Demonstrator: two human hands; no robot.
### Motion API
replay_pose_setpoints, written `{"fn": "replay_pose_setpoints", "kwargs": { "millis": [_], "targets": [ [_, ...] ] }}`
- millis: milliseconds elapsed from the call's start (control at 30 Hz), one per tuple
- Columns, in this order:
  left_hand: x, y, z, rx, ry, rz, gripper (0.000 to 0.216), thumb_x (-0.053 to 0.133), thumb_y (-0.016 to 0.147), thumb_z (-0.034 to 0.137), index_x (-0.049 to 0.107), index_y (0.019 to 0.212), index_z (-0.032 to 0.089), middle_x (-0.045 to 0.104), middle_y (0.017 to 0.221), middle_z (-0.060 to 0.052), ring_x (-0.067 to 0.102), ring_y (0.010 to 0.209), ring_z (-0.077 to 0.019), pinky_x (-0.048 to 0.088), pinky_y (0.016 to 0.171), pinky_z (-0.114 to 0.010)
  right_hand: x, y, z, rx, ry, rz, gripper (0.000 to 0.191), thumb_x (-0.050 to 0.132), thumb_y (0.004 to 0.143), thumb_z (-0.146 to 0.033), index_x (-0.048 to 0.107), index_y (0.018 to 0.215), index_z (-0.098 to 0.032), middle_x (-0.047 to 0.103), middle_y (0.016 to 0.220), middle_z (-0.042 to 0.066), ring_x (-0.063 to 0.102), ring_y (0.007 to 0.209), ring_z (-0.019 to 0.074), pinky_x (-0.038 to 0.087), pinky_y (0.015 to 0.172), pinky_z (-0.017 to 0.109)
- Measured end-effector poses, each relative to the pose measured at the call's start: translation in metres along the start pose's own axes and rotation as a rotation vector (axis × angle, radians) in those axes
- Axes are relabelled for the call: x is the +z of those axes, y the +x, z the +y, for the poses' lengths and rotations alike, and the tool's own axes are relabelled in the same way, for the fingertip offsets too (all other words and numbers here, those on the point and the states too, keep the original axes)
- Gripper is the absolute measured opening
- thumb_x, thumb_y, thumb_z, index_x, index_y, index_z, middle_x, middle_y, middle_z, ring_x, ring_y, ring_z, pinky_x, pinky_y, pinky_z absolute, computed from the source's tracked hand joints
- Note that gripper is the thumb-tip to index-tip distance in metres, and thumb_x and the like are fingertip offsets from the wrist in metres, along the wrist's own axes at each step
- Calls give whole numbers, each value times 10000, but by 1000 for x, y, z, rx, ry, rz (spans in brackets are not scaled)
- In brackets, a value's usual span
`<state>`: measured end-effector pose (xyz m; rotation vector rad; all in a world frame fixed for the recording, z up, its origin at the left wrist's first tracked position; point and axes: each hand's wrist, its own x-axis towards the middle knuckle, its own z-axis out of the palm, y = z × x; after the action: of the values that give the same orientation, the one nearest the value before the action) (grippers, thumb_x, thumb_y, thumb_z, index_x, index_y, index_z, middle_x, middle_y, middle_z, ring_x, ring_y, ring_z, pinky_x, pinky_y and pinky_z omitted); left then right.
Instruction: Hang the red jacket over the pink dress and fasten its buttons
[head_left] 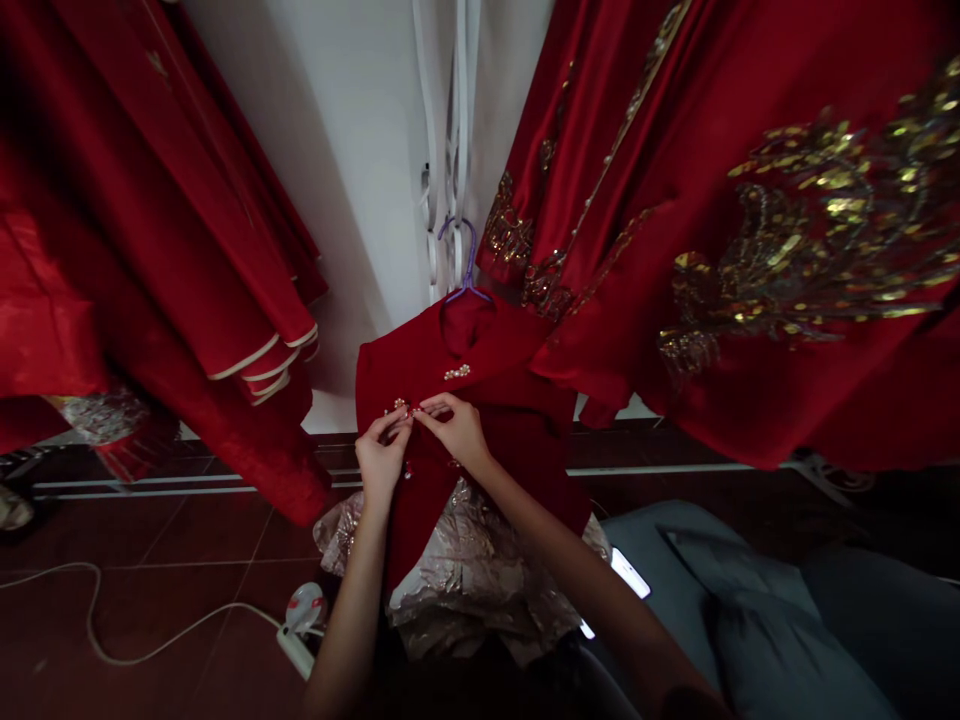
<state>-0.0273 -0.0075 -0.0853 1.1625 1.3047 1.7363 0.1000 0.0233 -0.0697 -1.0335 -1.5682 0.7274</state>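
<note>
A red sleeveless top (pixel 517 400) hangs from a purple hanger (pixel 470 270) in front of me. My left hand (pixel 381 455) and my right hand (pixel 459 430) meet at its front, the fingertips of both pinched close together on a small beaded fastening (pixel 410 412). Its exact shape is mostly covered by my fingers. Just above lies a pearly ornament (pixel 457 372) near the neckline, and another small bead (pixel 408 470) shows below my left hand. Shiny pale patterned fabric (pixel 442 590) spreads out beneath the top's lower edge.
Red garments (pixel 187 180) hang at the left, and gold-sequinned red garments (pixel 720 230) at the right. A white power strip (pixel 295 650) with a cable lies on the tiled floor (pixel 217 535). A lit phone (pixel 630 573) rests by blue-grey fabric (pixel 720 560) at the right.
</note>
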Motion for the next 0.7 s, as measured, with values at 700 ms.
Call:
{"fn": "replay_pose_setpoints", "kwargs": {
  "millis": [700],
  "targets": [
    [-49,-48,1,257,522,-111,221,561,796,256,553,1006,187,578,995,-72,587,928,-183,486,868,-367,-74,-46,-30,173,-185,-343,251,502,862,-354,665,976,-200,707,877,36,662,710,150,498,612,246]
  ]
}}
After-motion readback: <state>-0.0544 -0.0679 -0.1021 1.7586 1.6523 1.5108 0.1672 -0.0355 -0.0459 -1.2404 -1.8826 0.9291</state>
